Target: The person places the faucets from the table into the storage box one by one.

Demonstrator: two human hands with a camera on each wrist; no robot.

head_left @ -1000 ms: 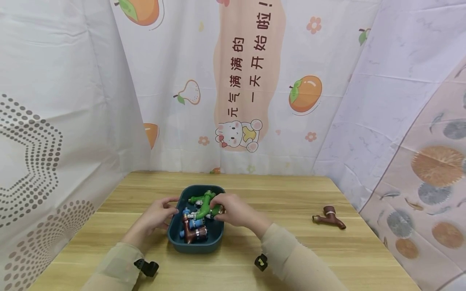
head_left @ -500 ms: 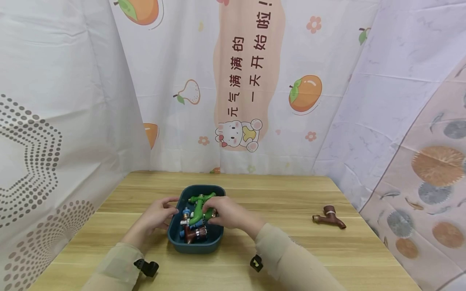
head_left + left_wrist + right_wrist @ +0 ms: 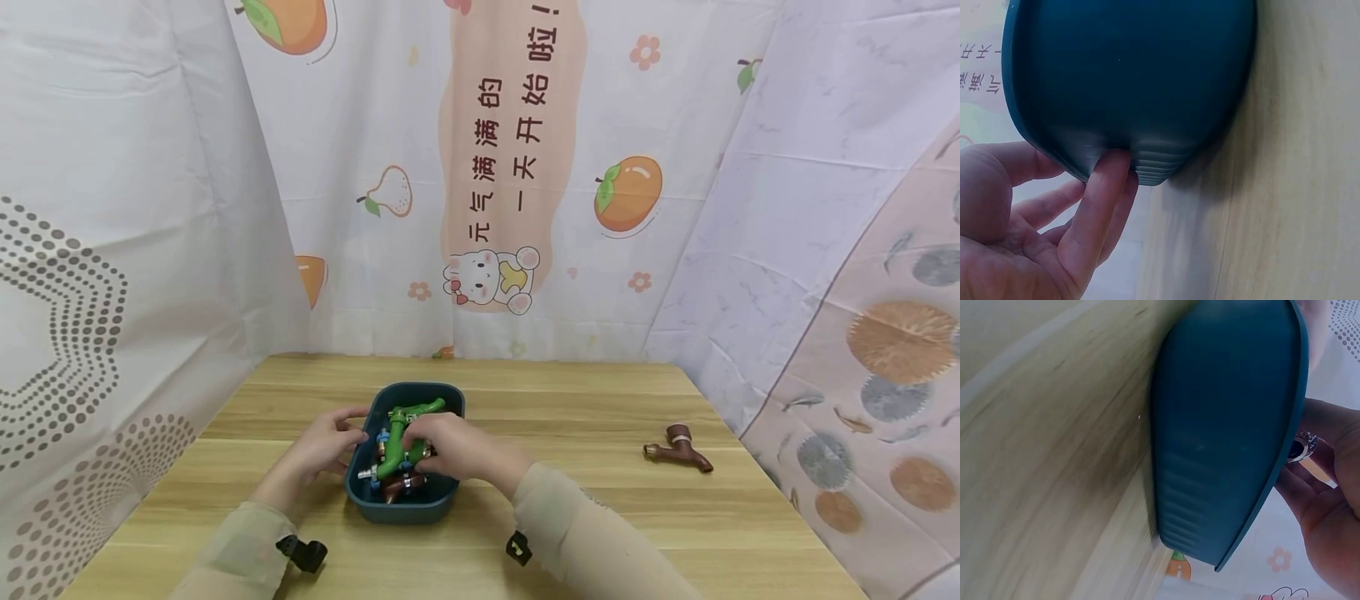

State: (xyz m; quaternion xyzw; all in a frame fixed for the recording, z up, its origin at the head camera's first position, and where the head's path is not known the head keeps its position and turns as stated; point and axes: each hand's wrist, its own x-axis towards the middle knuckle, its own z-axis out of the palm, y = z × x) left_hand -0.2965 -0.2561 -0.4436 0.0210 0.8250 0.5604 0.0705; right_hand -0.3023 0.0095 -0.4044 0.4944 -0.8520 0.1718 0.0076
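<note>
A dark teal plastic bin (image 3: pixel 405 512) holds several toy-like taps in green, blue and brown. My left hand (image 3: pixel 324 446) grips its left side; in the left wrist view, fingers (image 3: pixel 1100 200) press against the outer wall. My right hand (image 3: pixel 457 446) reaches over the right rim and holds a green tap (image 3: pixel 393 442) with a metal end, lying tilted over the others. Under it a brown tap (image 3: pixel 405 483) partly shows, and another green tap (image 3: pixel 427 408) lies at the far end. In the right wrist view a ribbed metal ring (image 3: pixel 1309 444) shows between the right fingers.
Far to the right on the wooden table (image 3: pixel 585 500) lies a single brown tap (image 3: pixel 678 450). Printed curtains (image 3: pixel 375 250) hang behind the table and along both sides. A black camera mount (image 3: pixel 302 552) sits at the left wrist, another (image 3: pixel 518 547) at the right.
My right hand has shifted left and slightly toward me with the green tap, lowering it among the others and covering more of the brown one. My left hand has stayed on the bin.
</note>
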